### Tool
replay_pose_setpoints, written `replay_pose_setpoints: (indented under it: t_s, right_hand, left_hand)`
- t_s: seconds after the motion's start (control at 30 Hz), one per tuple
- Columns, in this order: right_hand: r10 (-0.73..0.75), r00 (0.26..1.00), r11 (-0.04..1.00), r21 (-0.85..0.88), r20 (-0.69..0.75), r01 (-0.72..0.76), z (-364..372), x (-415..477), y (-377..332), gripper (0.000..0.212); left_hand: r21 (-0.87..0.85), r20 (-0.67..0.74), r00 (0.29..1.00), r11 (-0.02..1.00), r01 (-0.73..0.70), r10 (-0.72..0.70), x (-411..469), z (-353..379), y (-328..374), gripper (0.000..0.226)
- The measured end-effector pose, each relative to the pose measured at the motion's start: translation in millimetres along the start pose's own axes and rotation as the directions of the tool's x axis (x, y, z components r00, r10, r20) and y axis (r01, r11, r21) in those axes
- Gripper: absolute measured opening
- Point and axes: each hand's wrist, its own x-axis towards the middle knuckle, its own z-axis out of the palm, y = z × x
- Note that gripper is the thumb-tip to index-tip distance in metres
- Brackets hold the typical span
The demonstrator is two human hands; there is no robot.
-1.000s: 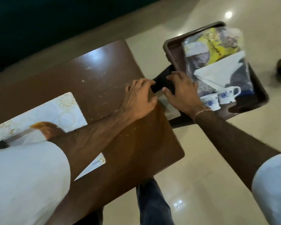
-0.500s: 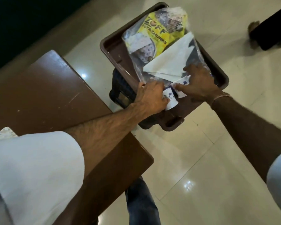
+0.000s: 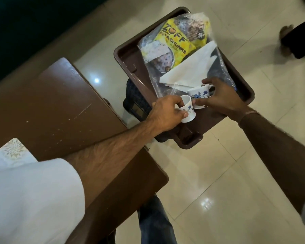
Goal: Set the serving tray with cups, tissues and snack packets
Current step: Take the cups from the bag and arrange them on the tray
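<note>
A dark brown serving tray (image 3: 125,57) rests on a black stool beside the table. In it lie a yellow snack packet (image 3: 173,41) inside clear plastic and a folded white tissue (image 3: 188,73). My left hand (image 3: 165,113) grips a small white cup with a blue flower (image 3: 188,111) at the tray's near end. My right hand (image 3: 220,99) holds a second matching cup (image 3: 199,94) just behind the first; the two cups nearly touch.
A brown wooden table (image 3: 51,106) fills the left, with a white patterned mat (image 3: 12,150) at its near-left corner. The black stool (image 3: 136,103) shows under the tray. A person's foot (image 3: 287,37) stands on the shiny tiled floor at the top right.
Both hands moved from the table edge and stool onto the tray. Each hand has closed around a cup.
</note>
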Motion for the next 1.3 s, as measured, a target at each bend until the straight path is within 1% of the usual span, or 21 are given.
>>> replay_pose_setpoints:
  t_s: [0.07,0.13,0.23,0.3,0.37,0.53,0.6,0.67,0.73,0.83,0.97,1.07,1.13,1.23,1.3]
  right_hand:
    - [-0.043,0.999,0.999,0.017,-0.020,0.043,4,-2,-14,0.074]
    - [-0.082,0.996,0.996,0.027,-0.023,0.083,11,-3,-33,0.075]
    - [-0.152,0.987,0.988,0.019,-0.044,0.153,27,-6,-64,0.073]
    - [-0.189,0.982,0.982,0.001,-0.029,0.189,45,-8,-87,0.074]
    - [-0.215,0.977,0.977,-0.009,-0.001,0.215,64,-11,-111,0.073]
    - [-0.323,0.944,0.946,0.004,0.065,0.324,128,-34,-175,0.075]
    - [-0.361,0.925,0.932,0.016,0.114,0.362,156,-47,-202,0.075]
    - [-0.386,0.907,0.921,0.020,0.171,0.388,182,-60,-227,0.075]
    - [-0.423,0.880,0.904,0.032,0.215,0.426,211,-75,-251,0.074]
    - [-0.477,0.840,0.872,0.017,0.258,0.489,250,-98,-283,0.073]
    - [-0.519,0.773,0.828,-0.009,0.365,0.560,304,-128,-319,0.073]
    - [-0.524,0.723,0.799,-0.033,0.450,0.600,342,-151,-339,0.083]
    - [-0.537,0.682,0.765,-0.055,0.497,0.642,368,-167,-352,0.090]
    - [-0.577,0.609,0.696,-0.063,0.544,0.716,403,-189,-365,0.081]
    - [-0.590,0.570,0.650,-0.082,0.572,0.756,428,-201,-372,0.079]
  left_hand:
    - [-0.050,-0.102,0.994,0.998,-0.043,0.037,-12,-9,-7,0.026]
    - [-0.102,-0.190,0.980,0.992,-0.077,0.057,-26,-20,-16,0.040]
    - [-0.201,-0.263,0.964,0.975,-0.097,0.042,-49,-39,-34,0.066]
    - [-0.234,-0.321,0.947,0.966,-0.108,0.028,-66,-55,-51,0.077]
    - [-0.223,-0.374,0.927,0.970,-0.093,0.003,-85,-68,-70,0.084]
    - [-0.126,-0.489,0.871,0.992,-0.016,-0.048,-142,-99,-125,0.079]
    - [-0.145,-0.525,0.844,0.989,0.038,-0.109,-167,-109,-147,0.077]
    - [-0.169,-0.576,0.798,0.981,0.097,-0.178,-192,-116,-167,0.074]
    - [-0.196,-0.639,0.728,0.968,0.159,-0.249,-218,-122,-189,0.073]
    - [-0.281,-0.687,0.620,0.925,0.255,-0.380,-255,-127,-216,0.074]
    - [-0.359,-0.765,0.447,0.883,0.301,-0.464,-305,-130,-249,0.074]
    - [-0.501,-0.733,0.329,0.800,0.329,-0.595,-334,-129,-270,0.075]
    - [-0.599,-0.700,0.239,0.735,0.317,-0.673,-350,-128,-285,0.073]
    - [-0.712,-0.649,0.088,0.644,0.281,-0.756,-370,-125,-304,0.071]
    - [-0.768,-0.612,-0.005,0.593,0.243,-0.791,-379,-121,-314,0.071]
